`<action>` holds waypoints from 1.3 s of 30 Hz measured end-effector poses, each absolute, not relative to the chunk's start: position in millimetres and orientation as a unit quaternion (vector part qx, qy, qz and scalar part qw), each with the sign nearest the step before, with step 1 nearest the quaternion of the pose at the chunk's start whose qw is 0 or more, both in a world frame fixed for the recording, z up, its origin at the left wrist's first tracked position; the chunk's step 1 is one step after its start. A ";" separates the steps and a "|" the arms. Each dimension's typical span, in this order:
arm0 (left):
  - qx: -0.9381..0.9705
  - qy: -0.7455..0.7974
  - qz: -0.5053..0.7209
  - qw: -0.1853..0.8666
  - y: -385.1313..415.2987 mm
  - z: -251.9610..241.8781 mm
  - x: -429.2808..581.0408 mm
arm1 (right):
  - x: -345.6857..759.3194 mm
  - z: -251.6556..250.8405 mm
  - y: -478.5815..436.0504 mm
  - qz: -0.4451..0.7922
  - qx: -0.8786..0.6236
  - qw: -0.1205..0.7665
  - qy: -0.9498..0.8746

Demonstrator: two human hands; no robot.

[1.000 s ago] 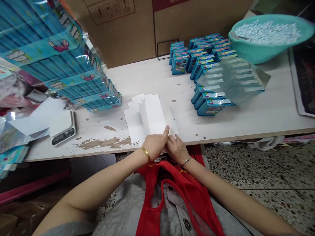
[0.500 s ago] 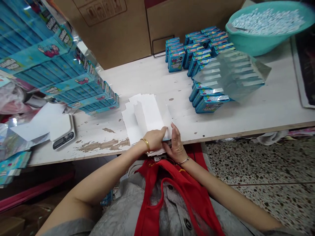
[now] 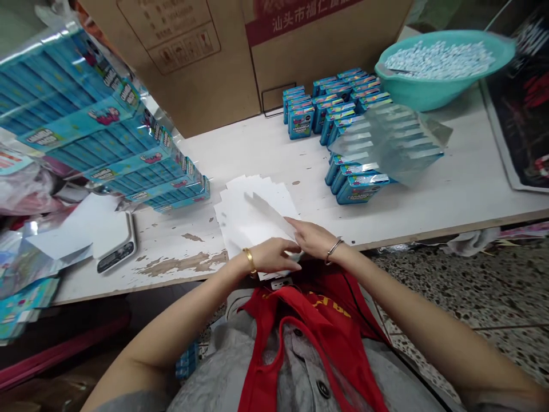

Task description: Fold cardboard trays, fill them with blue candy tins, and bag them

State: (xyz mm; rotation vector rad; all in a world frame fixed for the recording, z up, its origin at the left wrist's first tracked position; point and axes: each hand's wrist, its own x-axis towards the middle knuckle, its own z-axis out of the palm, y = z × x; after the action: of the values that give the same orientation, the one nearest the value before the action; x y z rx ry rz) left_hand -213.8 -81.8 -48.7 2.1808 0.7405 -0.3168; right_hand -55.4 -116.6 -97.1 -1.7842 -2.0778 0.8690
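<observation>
In front of me lies a stack of flat white card blanks [image 3: 234, 214] with notched edges, at the table's front edge. One white card [image 3: 274, 213], folded up along its length, stands on edge above the stack. My right hand [image 3: 315, 237], with a silver bangle, is closed on this card's near right side. At the card's near end is my left hand [image 3: 274, 256], wearing a gold bangle. Its thumb and fingers are apart, close to the right fingertips. The near end of the card is partly hidden by both hands.
Packed blue candy cartons [image 3: 128, 154] rise in a stack at left, beside a white scale [image 3: 115, 246]. Blue boxes [image 3: 300, 121] stand in rows, some under clear plastic film [image 3: 386, 137]. A turquoise basin [image 3: 429, 94] holds pale candies. A cardboard box [image 3: 214, 86] stands behind.
The card has gone from lying pressed on the stack to standing folded on edge. My right hand has moved over and gripped it, while my left fingers have loosened. The view has shifted slightly.
</observation>
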 end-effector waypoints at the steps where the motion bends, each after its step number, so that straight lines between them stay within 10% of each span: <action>1: 0.875 0.288 -0.082 0.380 -74.1 -41.3 -218.9 | -52.5 -91.6 -115.4 0.286 -0.614 0.078 -0.732; 7: 0.947 0.306 0.015 0.094 -4.0 -30.8 -254.5 | -49.6 -84.5 -120.6 0.131 -0.556 -0.030 -0.820; 17: 0.969 0.197 -0.140 0.056 -16.2 -77.0 -277.6 | -65.2 -105.1 -135.2 0.099 -0.600 0.041 -0.793; 39: 0.933 0.212 -0.291 0.024 -7.0 -79.1 -228.5 | -66.3 -95.3 -93.2 0.093 -0.541 -0.100 -0.830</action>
State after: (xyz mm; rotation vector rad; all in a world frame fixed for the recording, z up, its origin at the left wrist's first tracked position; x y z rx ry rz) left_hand -228.5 -7.0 -79.1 2.8859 0.6569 -0.9002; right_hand -66.3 -93.2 -95.3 -1.8172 -2.7878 0.3129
